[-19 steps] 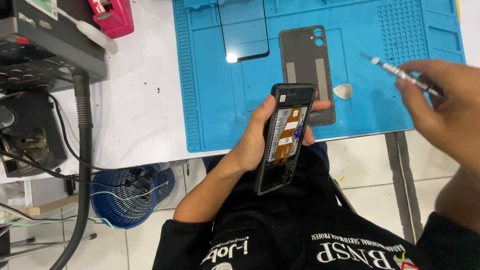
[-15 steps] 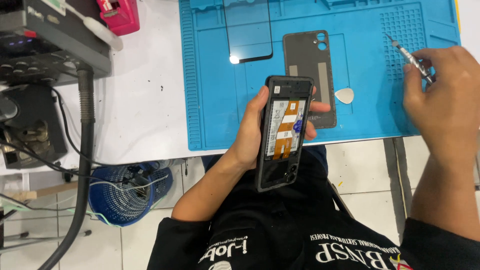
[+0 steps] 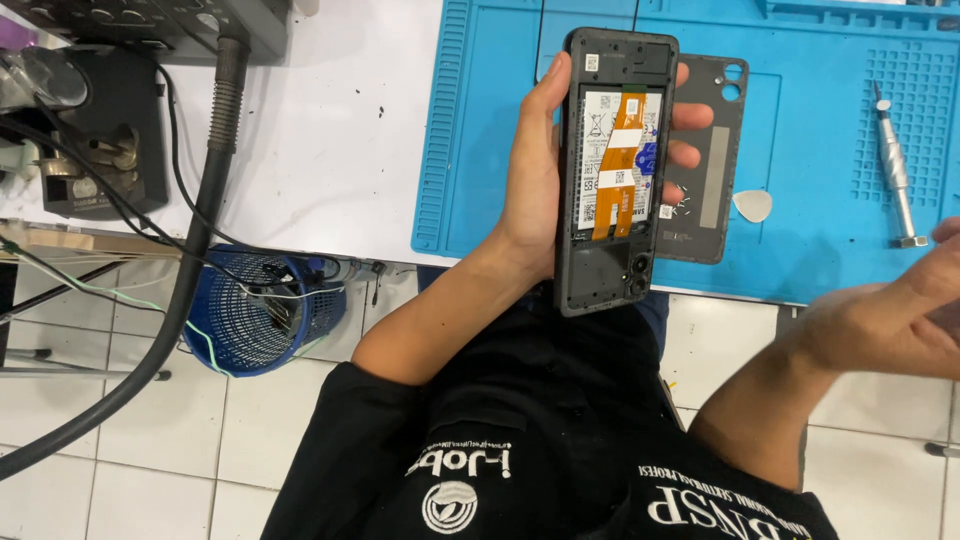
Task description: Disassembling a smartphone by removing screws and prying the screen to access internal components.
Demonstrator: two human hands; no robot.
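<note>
My left hand [image 3: 535,190] grips the opened phone [image 3: 615,170] by its edges, innards facing me, above the blue mat [image 3: 800,150]; my right hand [image 3: 890,320] hangs loose and empty off the mat's near edge; the screwdriver [image 3: 893,165] lies on the mat, near the grey back cover [image 3: 712,150] and the white pick [image 3: 753,205].

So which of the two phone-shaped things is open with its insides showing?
The phone held up in the left hand: orange ribbon cable and battery show. The grey back cover lies flat on the blue mat.
</note>
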